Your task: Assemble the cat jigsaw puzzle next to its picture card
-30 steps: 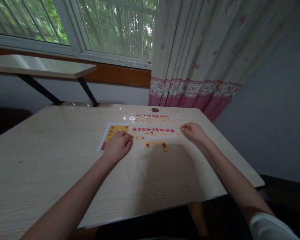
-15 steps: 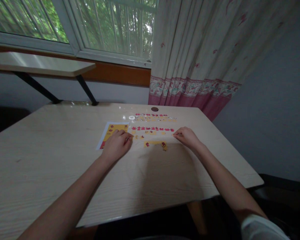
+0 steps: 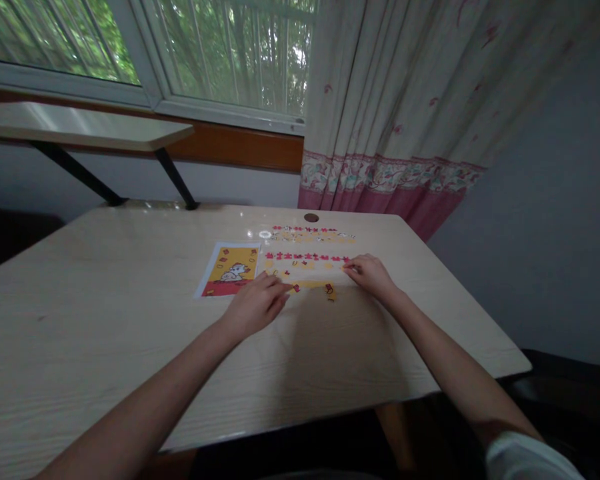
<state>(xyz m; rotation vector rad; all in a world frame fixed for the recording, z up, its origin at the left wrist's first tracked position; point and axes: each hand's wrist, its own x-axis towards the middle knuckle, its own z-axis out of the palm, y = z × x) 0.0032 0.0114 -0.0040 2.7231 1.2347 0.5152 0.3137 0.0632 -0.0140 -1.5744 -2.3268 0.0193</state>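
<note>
My left hand (image 3: 257, 303) reaches over the table with its fingers stretched and the thumb apart. Its fingertips are at the left end of a joined strip of yellow puzzle pieces (image 3: 313, 285) with red marks. Farther right, my right hand (image 3: 373, 273) is pinched on a small yellow puzzle piece (image 3: 346, 267), partly covered by the fingers. Between the hands lie loose yellow puzzle pieces (image 3: 310, 265), with a row of red puzzle pieces (image 3: 307, 257) behind them. Left of these lies a picture sheet (image 3: 233, 267) with a white animal on yellow and red; my left hand overlaps its lower right corner.
More puzzle pieces (image 3: 310, 236) lie in rows toward the back, near a white ring-shaped item (image 3: 265, 235). A dark round hole cover (image 3: 311, 218) sits at the table's (image 3: 130, 320) far edge. A raised shelf (image 3: 90, 127) stands at the back left, and a curtain (image 3: 390, 133) hangs behind.
My left hand has moved right and nearer to me, off the picture sheet's middle to the yellow strip. My right hand has barely moved and keeps its pinch.
</note>
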